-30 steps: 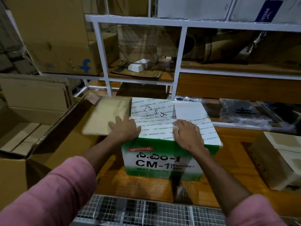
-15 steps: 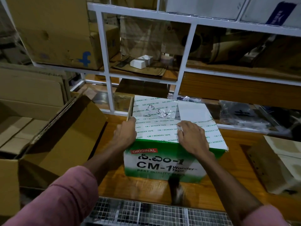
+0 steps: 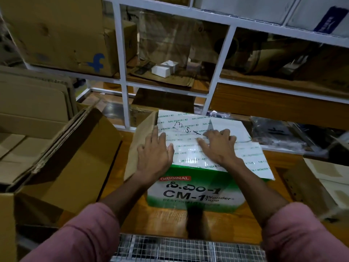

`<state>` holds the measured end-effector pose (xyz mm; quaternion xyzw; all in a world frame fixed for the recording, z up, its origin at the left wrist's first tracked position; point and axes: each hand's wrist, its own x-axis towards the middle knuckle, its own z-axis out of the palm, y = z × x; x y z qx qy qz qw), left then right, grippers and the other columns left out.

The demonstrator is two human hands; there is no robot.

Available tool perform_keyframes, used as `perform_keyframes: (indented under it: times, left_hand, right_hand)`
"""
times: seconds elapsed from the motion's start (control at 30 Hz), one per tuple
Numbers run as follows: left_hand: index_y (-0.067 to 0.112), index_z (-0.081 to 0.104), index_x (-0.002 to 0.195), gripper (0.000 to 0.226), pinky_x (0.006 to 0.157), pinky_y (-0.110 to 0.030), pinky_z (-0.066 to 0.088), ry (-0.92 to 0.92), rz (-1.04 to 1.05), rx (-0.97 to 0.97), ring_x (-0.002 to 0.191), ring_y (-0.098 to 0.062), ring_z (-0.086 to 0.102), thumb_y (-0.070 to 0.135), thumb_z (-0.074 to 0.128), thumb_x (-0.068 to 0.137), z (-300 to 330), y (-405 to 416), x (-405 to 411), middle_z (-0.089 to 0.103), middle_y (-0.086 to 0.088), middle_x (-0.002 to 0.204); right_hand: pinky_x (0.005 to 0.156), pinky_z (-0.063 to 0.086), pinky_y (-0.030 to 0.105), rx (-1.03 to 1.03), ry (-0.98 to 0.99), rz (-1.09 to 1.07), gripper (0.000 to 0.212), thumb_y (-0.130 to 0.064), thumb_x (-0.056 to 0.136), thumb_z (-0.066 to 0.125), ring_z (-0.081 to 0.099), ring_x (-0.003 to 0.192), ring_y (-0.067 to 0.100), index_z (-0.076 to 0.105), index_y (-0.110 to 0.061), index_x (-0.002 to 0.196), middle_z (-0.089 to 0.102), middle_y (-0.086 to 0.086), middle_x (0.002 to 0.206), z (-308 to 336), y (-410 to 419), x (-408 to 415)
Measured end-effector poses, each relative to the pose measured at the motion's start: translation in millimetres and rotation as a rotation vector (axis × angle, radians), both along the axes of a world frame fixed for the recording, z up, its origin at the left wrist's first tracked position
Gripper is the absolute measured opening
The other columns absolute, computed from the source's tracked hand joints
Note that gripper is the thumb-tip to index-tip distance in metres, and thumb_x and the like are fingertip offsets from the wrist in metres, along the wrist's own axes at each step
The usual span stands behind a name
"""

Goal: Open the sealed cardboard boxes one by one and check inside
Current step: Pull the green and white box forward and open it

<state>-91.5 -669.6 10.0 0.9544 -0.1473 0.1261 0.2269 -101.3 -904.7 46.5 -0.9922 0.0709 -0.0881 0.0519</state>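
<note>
A green and white CM-1 Wonder Tape box [image 3: 196,193] stands on the wooden shelf [image 3: 166,220] in front of me. Its white printed top flaps lie nearly flat, and a brown side flap [image 3: 139,146] sticks out at the left. My left hand [image 3: 154,156] lies flat with spread fingers over the top's left edge and that brown flap. Fingers of my right hand [image 3: 219,146] press on the top's middle, near the seam. The right top flap [image 3: 258,163] juts past the box's right side. The inside of the box is hidden.
An open brown carton [image 3: 62,157] with raised flaps stands at the left. A small pale box [image 3: 321,184] sits at the right. A white metal rack [image 3: 122,76] behind holds cartons, plastic bags [image 3: 277,133] and a small white packet [image 3: 164,69]. Wire mesh [image 3: 170,248] runs along the near edge.
The brown left flap swung from spread out sideways to close against the box. Both hands slid from the front edge further back onto the top, fingers spread.
</note>
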Motion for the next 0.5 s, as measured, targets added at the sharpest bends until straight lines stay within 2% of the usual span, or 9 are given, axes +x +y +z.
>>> perform_keyframes:
  times: [0.07,0.13,0.2,0.27,0.3,0.33,0.37,0.43,0.5]
  left_hand:
    - [0.021,0.022,0.155,0.066,0.113,-0.069,0.017,0.007,0.001,0.051,0.148,-0.031,0.026,0.059,0.03,0.102,14,-4,-1,0.008,-0.009,0.169]
    - [0.021,0.016,0.157,0.071,0.114,-0.071,0.013,-0.021,-0.007,0.059,0.15,-0.033,0.021,0.061,0.033,0.101,37,-10,-6,0.007,-0.011,0.169]
    - [0.02,0.028,0.154,0.067,0.114,-0.068,0.018,-0.16,-0.019,0.013,0.146,-0.032,0.029,0.06,0.034,0.101,67,-15,-15,0.029,-0.011,0.161]
    - [0.019,0.05,0.135,0.056,0.109,-0.061,0.029,-0.372,-0.01,0.013,0.121,-0.028,0.053,0.058,0.03,0.101,100,-18,-27,0.061,-0.008,0.13]
    - [0.018,0.057,0.118,0.052,0.1,-0.054,0.037,-0.419,-0.006,0.059,0.096,-0.026,0.059,0.056,0.026,0.102,117,-19,-35,0.067,-0.006,0.107]
    - [0.018,0.058,0.102,0.048,0.086,-0.045,0.041,-0.387,-0.005,0.124,0.076,-0.024,0.054,0.053,0.024,0.104,133,-19,-45,0.064,-0.004,0.09]
    - [0.019,0.056,0.092,0.043,0.075,-0.04,0.04,-0.295,-0.008,0.187,0.069,-0.024,0.047,0.048,0.026,0.105,145,-20,-52,0.057,-0.003,0.083]
    - [0.018,0.058,0.092,0.035,0.074,-0.038,0.041,-0.047,-0.061,0.304,0.08,-0.028,0.052,0.042,0.035,0.103,159,-25,-61,0.052,-0.006,0.09]
    - [0.018,0.055,0.095,0.03,0.091,-0.041,0.048,0.22,-0.192,0.405,0.099,-0.028,0.059,0.043,0.039,0.101,156,-29,-64,0.057,-0.006,0.103]
  right_hand:
    - [0.094,0.027,0.045,-0.03,-0.152,-0.012,0.049,-0.06,0.1,0.041,0.039,0.125,0.029,0.061,-0.026,0.129,0.061,0.005,0.131,18,4,-5]
    - [0.095,0.031,0.049,-0.027,-0.346,-0.009,0.039,-0.05,0.102,0.045,0.05,0.115,0.029,0.069,-0.021,0.112,0.069,0.004,0.112,44,8,-14]
    - [0.083,0.047,0.044,0.072,-0.518,0.043,0.039,-0.043,0.103,0.046,0.063,0.081,0.024,0.069,-0.018,0.086,0.068,0.001,0.078,77,9,-26]
    - [0.056,0.044,0.029,0.172,-0.557,0.111,0.04,-0.039,0.104,0.049,0.057,0.053,0.015,0.061,-0.02,0.071,0.058,-0.004,0.06,111,7,-40]
    - [0.051,0.039,0.025,0.198,-0.49,0.136,0.038,-0.037,0.104,0.052,0.057,0.051,0.013,0.059,-0.022,0.07,0.057,-0.005,0.059,126,6,-49]
    - [0.05,0.038,0.023,0.229,-0.349,0.159,0.033,-0.035,0.104,0.054,0.06,0.054,0.011,0.061,-0.023,0.074,0.061,-0.005,0.062,139,4,-58]
    - [0.05,0.041,0.023,0.261,-0.143,0.17,0.026,-0.034,0.104,0.056,0.064,0.059,0.01,0.065,-0.021,0.083,0.066,-0.003,0.07,148,2,-67]
    - [0.054,0.045,0.02,0.286,0.24,0.178,0.019,-0.033,0.101,0.06,0.065,0.073,0.009,0.069,-0.017,0.103,0.071,0.0,0.09,152,-2,-84]
    - [0.06,0.049,0.022,0.327,0.469,0.167,0.022,-0.032,0.099,0.063,0.065,0.086,0.012,0.068,-0.02,0.117,0.069,0.0,0.103,136,-4,-96]
